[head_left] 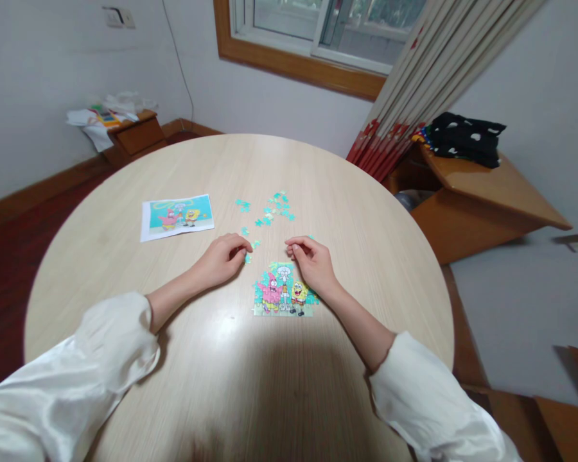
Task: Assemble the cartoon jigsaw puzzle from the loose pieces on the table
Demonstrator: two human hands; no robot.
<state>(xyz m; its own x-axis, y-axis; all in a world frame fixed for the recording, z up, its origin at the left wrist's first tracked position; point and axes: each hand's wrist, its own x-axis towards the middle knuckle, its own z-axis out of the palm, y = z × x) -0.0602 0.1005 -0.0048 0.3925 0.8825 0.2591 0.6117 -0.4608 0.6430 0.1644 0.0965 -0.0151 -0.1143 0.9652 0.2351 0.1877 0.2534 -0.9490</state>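
A partly assembled cartoon jigsaw puzzle (282, 295) lies on the round wooden table (125, 269) in front of me. My left hand (221, 260) rests on the table just left of the puzzle's top edge, fingers curled, with a small teal piece (247, 258) at its fingertips. Resting over the puzzle's upper right corner, my right hand (311, 260) has its fingers pinched together; what they hold is too small to name. Several loose teal pieces (272, 208) lie scattered beyond both hands.
A printed reference picture (176, 216) of the cartoon lies at the table's left. Beyond the table stand a low wooden cabinet with papers (125, 128), a striped curtain (414, 96), and a wooden desk with dark cloth (467, 138) at the right.
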